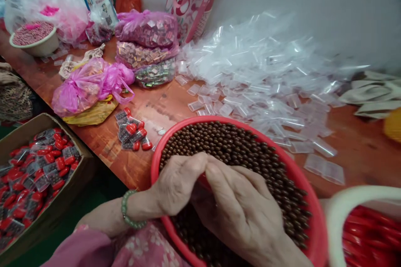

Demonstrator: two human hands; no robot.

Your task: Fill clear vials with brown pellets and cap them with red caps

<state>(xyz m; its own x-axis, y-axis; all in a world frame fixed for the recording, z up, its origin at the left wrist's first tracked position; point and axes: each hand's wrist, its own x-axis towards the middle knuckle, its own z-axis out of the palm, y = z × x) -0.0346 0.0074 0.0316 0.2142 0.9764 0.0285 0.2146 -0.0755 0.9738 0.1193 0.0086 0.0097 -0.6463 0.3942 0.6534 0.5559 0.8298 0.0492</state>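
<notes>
My left hand [178, 181], with a green bead bracelet [128, 208] at its wrist, is closed and meets my right hand [244, 204] fingertip to fingertip. Both are over a red basin [313, 212] full of shiny dark brown beads [232, 142]. A bit of red shows between the hands; the fingers cover most of it, so its kind cannot be made out. The right hand's fingers are bent and pressed together. Left of the basin lies a small heap of clear cases with red caps [131, 129], dark beads inside.
A cardboard box [84, 150] of similar red-capped cases stands at lower left. Flat clear plastic sleeves [257, 91] are piled behind the basin. A white tub [336, 212] of red pieces sits at right. Tied pink bags [81, 85] and a bowl of pink beads [34, 35] stand farther left.
</notes>
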